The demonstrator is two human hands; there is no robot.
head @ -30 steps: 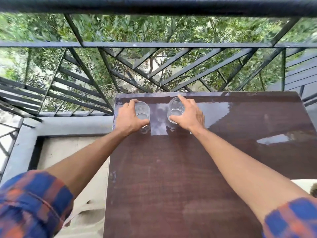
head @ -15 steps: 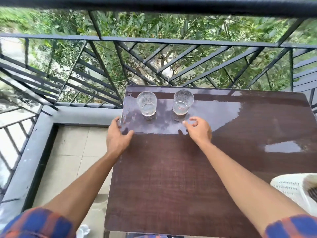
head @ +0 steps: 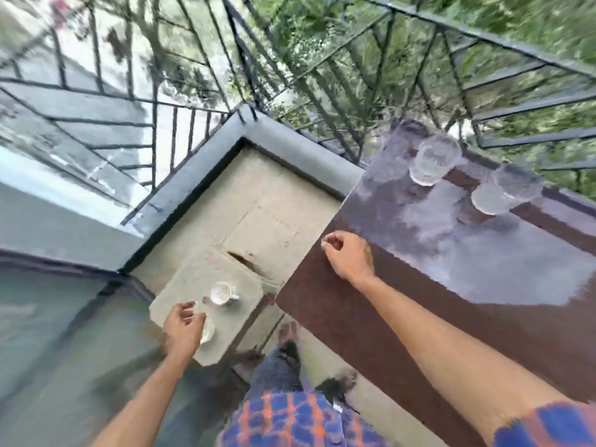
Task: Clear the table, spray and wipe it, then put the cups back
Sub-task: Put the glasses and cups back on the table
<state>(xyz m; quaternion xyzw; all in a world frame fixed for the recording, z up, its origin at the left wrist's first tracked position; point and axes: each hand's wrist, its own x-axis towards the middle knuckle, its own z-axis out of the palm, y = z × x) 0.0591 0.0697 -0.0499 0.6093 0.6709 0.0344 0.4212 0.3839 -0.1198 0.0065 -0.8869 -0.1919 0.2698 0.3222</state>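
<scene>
White cup [head: 209, 330] sits on the low stool [head: 193, 279] beside the table [head: 371, 333], under my left hand [head: 182, 332]; blur hides whether the fingers [head: 193, 312] grip it. My right hand [head: 350, 258] rests fisted, empty, on the table edge. Close round the body, lift straight, avoid the second cup [head: 222, 293].

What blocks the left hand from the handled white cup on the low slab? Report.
Nothing visible, so probably reachable. The left hand is at the low slab, and the handled white cup stands just past its fingers. Whether the hand holds the nearer white piece is too blurred to tell.
</scene>
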